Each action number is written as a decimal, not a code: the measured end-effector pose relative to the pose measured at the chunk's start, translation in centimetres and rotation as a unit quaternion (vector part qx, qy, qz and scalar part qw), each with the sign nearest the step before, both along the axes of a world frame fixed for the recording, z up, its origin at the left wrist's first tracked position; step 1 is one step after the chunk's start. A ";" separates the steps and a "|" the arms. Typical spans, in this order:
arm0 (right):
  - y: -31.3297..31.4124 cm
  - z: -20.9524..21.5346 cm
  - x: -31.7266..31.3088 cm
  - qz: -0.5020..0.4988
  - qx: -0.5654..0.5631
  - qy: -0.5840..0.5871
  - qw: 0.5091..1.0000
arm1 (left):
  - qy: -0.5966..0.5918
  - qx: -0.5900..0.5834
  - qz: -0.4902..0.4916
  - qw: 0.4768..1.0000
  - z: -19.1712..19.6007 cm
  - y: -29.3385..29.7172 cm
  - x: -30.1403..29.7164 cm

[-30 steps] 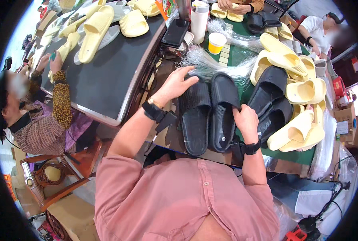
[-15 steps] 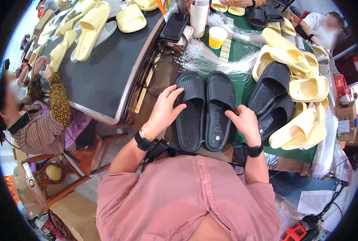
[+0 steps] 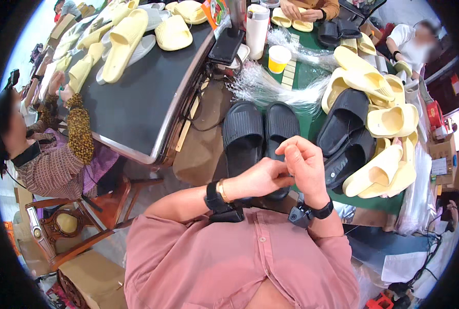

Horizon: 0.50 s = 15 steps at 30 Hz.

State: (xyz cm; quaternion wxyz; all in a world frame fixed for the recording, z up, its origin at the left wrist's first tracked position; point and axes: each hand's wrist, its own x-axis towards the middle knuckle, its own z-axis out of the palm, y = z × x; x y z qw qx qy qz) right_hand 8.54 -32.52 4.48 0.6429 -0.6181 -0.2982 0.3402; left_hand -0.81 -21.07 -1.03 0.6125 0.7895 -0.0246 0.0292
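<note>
A pair of black slide slippers stands side by side in front of me: the left slipper (image 3: 243, 135) and the right slipper (image 3: 282, 123), toes pointing away. Over their heel ends my two hands meet. My left hand (image 3: 264, 176) reaches across from the left, its fingers drawn together beside the right palm. Curled fingers and a raised thumb form my right hand (image 3: 305, 167). Whatever is between the fingers, if anything, is too small or hidden to make out. Both hands cover much of the right slipper's footbed.
Right of the pair lie more black slippers (image 3: 344, 121) and a pile of cream slippers (image 3: 381, 172). Beyond are a bundle of clear plastic strands (image 3: 270, 85), a yellow-white cup (image 3: 279, 59) and a white bottle (image 3: 257, 32). Co-workers sit around; a black-topped table (image 3: 137, 103) holds more slippers.
My hands have left the outer sides of the two slippers and come together over their heel ends. My right hand has risen and curled; the left has swung rightward.
</note>
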 end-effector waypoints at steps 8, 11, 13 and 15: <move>-1.0 -1.3 1.6 -0.065 0.075 -0.127 0.987 | 0.101 -0.073 -0.024 0.992 1.7 0.5 0.7; -2.4 -0.9 2.3 -0.070 -0.043 -0.156 0.984 | 0.094 -0.129 0.012 0.987 2.7 1.7 0.7; -3.0 -0.8 2.0 0.043 -0.093 -0.178 0.979 | 0.065 -0.218 0.045 0.973 2.9 2.7 0.7; -3.6 -0.2 1.2 0.128 -0.181 -0.137 0.966 | 0.057 -0.223 0.079 0.970 3.2 3.2 1.0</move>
